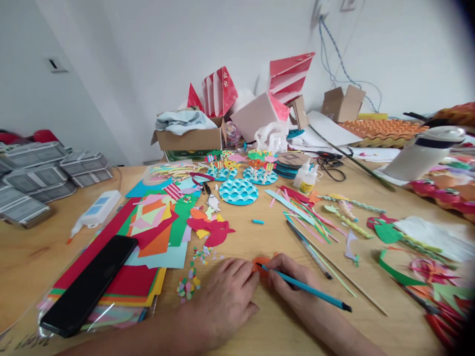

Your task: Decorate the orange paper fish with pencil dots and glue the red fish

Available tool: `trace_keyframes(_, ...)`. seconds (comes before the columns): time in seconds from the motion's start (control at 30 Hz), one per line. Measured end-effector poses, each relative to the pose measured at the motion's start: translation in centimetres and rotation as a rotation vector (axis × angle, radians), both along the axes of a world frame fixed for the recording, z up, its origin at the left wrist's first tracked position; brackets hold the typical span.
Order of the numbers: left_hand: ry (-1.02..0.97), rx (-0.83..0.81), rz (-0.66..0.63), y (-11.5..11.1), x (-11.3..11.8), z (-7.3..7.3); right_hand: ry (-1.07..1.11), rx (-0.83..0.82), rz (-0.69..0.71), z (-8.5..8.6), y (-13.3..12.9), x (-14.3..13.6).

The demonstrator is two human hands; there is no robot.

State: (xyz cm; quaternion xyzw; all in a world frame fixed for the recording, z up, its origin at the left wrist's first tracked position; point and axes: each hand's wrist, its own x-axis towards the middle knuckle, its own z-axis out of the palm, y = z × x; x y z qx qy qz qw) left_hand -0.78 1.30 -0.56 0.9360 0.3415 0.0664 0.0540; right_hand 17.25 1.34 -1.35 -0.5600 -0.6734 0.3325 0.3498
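My right hand (291, 279) pinches a slim blue felt-tip pen (313, 291), its dark tip on a small orange paper piece (261, 260) lying between the hands; my left hand (232, 291) rests palm down, thumb apart from the fingers, fingertips at the paper's edge. I judge the step to be marking that piece, and the move calls for steady left-hand pressure and a light stroke, since thin paper could slip. Just beyond, a short blue pen cap (258, 222) lies on the smooth wood-grain table (274, 237). To the left are tiny paper dots (189, 286) and a curved red paper cutout (213, 231); to the right, a thin wooden skewer (352, 279). Farther off, I see a round turquoise disc (238, 192) topped with wavy paper.
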Motion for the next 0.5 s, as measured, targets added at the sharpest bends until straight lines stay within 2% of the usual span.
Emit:
trace_keyframes(0.1,0.006,-0.01,0.0,0.0,0.1,0.1,0.003,-0.004,-0.011,0.2,0.0,-0.1)
trace_keyframes(0.33,0.007,0.001,-0.003,0.1,0.1,0.0,-0.008,0.038,-0.021,-1.1,0.1,0.1)
trace_keyframes(0.5,0.01,-0.001,-0.005,0.1,0.1,-0.1,-0.007,0.043,-0.013,-1.0,0.1,0.1)
